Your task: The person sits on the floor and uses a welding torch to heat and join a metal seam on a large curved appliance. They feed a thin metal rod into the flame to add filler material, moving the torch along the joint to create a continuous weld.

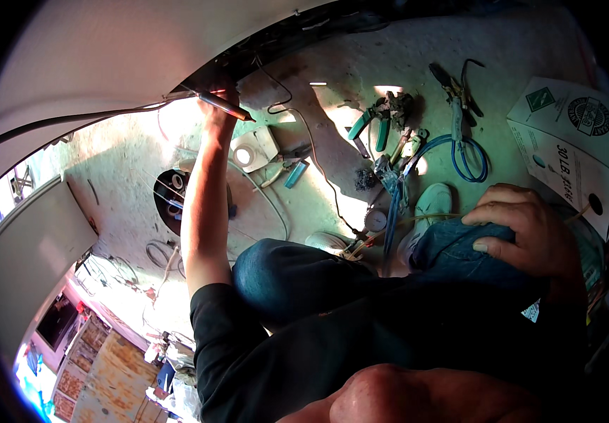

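My left arm stretches forward to the dark underside of a large white cabinet-like body [121, 49]. My left hand [224, 90] is up in the shadow at its edge, with its fingers mostly hidden; what it holds, if anything, I cannot make out. Across the wrist, in front of it, runs a copper-coloured cylinder with a tapered end [227, 106], like a filter drier. A thin dark cable [311, 134] hangs down from beside it to the floor. My right hand [519, 225] lies over my bent knee in jeans [452, 243], fingers apart and holding nothing.
On the floor lie green-handled pliers [371, 127], more pliers [452, 88], a blue hose coil [468, 162], a pressure gauge [375, 221] and a round white-faced part [246, 154]. A black bucket [170, 201] stands left of my forearm. A white carton [565, 141] stands at right.
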A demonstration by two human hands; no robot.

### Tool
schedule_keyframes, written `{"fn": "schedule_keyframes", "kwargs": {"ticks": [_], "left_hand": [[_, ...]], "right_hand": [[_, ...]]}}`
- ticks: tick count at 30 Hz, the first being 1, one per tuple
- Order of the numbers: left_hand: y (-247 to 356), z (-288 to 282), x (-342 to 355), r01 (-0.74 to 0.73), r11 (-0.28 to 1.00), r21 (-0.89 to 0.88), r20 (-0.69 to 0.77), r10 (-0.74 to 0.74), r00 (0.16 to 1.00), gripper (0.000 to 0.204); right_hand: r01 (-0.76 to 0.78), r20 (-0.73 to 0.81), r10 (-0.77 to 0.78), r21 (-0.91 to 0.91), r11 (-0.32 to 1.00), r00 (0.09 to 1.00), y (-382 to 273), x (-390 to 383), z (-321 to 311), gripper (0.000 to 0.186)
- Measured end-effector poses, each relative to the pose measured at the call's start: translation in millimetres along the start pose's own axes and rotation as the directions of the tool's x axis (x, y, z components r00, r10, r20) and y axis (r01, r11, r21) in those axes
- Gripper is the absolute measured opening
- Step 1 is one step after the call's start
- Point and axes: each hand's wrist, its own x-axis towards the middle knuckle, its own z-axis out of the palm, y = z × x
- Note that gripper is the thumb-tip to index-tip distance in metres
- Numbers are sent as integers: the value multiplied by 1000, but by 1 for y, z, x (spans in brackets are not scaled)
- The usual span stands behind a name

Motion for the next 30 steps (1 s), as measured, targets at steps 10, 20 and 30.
{"fn": "schedule_keyframes", "kwargs": {"ticks": [10,20,30], "left_hand": [[-7,9,-3,-12,999,36,53,10,999,21],[-1,-3,-2,45,993,-114,19,-43,999,19],[1,-6,-3,-10,999,-50,14,11,1000,18]], "right_hand": [[-11,-18,11,-16,1000,1000,-3,0,3,28],[-4,-5,4,-18,1000,1000,-4,1,3,27],[-15,-3,15,-34,999,1000,-4,0,3,27]]}}
